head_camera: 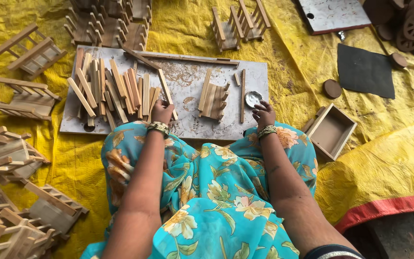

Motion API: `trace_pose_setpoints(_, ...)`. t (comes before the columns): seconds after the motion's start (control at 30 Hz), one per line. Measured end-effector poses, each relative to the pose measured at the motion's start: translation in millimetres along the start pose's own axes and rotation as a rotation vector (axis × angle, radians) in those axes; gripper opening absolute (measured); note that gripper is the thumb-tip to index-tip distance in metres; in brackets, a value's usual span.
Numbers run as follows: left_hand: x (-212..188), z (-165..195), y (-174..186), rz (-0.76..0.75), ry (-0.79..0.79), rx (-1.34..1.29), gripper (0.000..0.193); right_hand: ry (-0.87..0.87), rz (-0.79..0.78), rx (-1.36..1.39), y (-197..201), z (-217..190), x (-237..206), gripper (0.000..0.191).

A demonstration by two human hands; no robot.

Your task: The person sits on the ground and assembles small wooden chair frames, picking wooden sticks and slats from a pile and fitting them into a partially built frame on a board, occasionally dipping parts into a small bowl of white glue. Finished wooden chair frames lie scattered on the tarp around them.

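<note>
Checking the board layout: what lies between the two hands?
In the head view, a part-built slatted wooden piece lies between left hand and right hand.

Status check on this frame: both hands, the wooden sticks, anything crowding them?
Left hand grips a wooden stick beside the stick pile. Right hand empty, fingers near small metal dish. Half-built rack lies between hands.

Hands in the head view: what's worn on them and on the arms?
Both forearms are bare, no gloves. The left hand has a stack of beaded bangles, green and gold, at the wrist. The right hand wears a similar stack. A dark sleeve edge with a pale band shows on the right upper arm. No rings can be made out.
</note>
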State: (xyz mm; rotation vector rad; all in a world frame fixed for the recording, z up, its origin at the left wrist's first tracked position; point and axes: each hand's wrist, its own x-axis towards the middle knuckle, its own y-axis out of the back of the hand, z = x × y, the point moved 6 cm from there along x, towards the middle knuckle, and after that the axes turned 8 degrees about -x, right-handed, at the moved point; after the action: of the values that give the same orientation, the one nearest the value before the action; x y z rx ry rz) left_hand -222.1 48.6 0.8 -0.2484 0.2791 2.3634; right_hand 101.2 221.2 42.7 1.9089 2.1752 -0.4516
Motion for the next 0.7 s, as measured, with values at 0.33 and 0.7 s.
trace_pose_setpoints(0.33, -19, 7, -10, -0.179, -0.01, -0.365, 0.027, 0.053, -0.15, -0.054, -20, -8, -28, 0.059)
trace_pose_setpoints(0.7, -13, 2, -72, -0.271, -0.205, -0.52, 0.028, 0.384, -0.478, 0.0, -71, 9, -54, 0.062)
